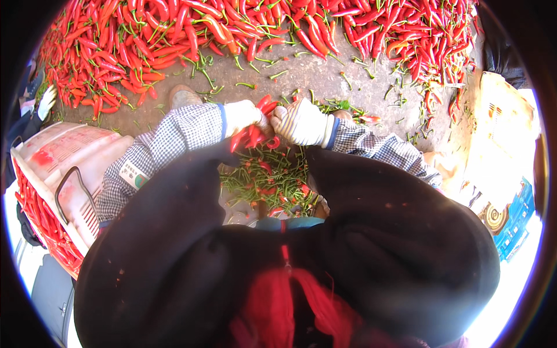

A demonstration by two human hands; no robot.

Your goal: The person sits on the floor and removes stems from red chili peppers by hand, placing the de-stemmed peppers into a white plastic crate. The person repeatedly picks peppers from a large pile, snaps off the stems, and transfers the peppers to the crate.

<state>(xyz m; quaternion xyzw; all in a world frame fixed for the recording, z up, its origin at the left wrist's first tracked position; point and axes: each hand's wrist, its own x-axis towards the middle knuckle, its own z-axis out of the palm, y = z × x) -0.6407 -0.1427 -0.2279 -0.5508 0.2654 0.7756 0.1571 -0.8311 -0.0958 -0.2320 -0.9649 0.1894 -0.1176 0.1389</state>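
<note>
My left hand (243, 117), in a white knit glove, grips a small bunch of red chili peppers (251, 136). Their ends stick out above and below its fingers. Right up against those fingers is my right hand (299, 122), in a striped glove, with its fingers curled in. What its fingertips may pinch is hidden. Below both hands, between my knees, lies a heap of green pepper stems (270, 178) with a few red pieces mixed in. Checked sleeves cover both forearms.
A large pile of red chilies (143, 39) spreads across the concrete floor (278, 78) ahead, with another pile (417, 35) at right. Loose stems lie between. A plastic crate (82, 152) containing chilies tilts at left, near another person's gloved hand (47, 102). A cardboard box (500, 117) stands at right.
</note>
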